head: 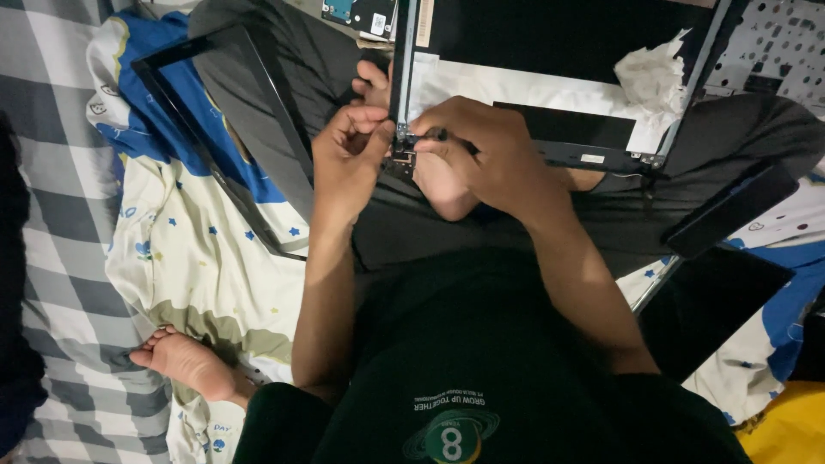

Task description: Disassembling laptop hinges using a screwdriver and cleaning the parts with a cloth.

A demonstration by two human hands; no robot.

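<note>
A disassembled laptop lid (516, 86) with its bare screen back lies across my lap. My left hand (348, 159) pinches at the lid's lower left corner by the hinge (402, 155). My right hand (485, 155) grips a thin dark tool (436, 134) whose tip points at the same hinge corner. Both hands nearly touch each other there. A crumpled white tissue (653, 77) rests on the lid's right side.
A black screen bezel frame (215, 129) lies to the left on a white and blue patterned blanket (189, 249). A dark flat panel (713, 301) sits at right. A circuit board (361, 15) shows at the top. My bare foot (185, 361) rests at lower left.
</note>
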